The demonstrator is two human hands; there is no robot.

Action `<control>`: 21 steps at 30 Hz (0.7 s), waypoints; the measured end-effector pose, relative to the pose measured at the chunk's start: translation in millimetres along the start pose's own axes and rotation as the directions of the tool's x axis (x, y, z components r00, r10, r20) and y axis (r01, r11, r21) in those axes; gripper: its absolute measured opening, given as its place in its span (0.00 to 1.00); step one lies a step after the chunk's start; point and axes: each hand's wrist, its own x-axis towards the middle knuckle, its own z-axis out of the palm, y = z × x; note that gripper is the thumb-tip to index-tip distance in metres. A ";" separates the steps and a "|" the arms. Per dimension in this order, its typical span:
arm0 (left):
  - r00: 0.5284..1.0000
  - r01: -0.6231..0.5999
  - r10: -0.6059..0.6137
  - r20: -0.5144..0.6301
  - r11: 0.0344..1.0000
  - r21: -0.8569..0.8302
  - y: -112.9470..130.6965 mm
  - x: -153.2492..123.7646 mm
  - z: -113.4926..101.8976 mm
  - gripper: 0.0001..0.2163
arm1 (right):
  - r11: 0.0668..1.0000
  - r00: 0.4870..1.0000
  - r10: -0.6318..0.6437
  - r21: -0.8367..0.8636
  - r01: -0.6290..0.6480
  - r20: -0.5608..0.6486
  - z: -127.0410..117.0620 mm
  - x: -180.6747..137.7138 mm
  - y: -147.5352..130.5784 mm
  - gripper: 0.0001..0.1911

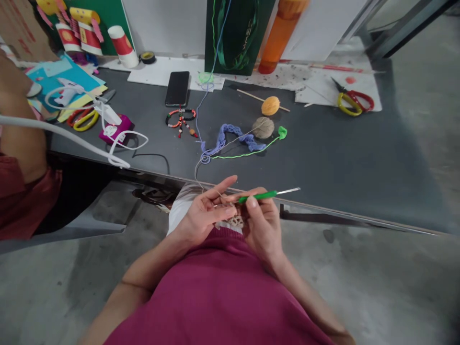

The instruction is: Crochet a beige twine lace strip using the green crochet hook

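Observation:
Between my hands, just off the table's front edge, is a small beige crochet piece [235,220]. My left hand [206,211] pinches it, with the index finger raised and a thin strand of yarn running by it. Closed around the green handle of a crochet hook [262,196] is my right hand [264,223]; a metal end points right. The hook's other end goes in among the left fingers, where its tip is hard to make out. On the table lie a beige yarn ball [263,128], a blue-purple crocheted strip [230,134] and a green strand with a leaf-like end [282,132].
An orange yarn ball [270,106] sits by a thin stick. Behind are a phone [177,88], a beaded bracelet [179,118], a dark green bag [237,38] and an orange bottle [282,36]. Scissors [354,101] lie right; a purple charger [117,129] and another person's arm [17,110] are left.

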 end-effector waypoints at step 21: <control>0.945 -0.308 0.323 -0.057 0.933 0.187 -8.8 1.6 -2.4 0.33 | 0.932 0.938 -0.320 -0.223 0.287 -0.130 -4.3 -9.2 0.8 0.02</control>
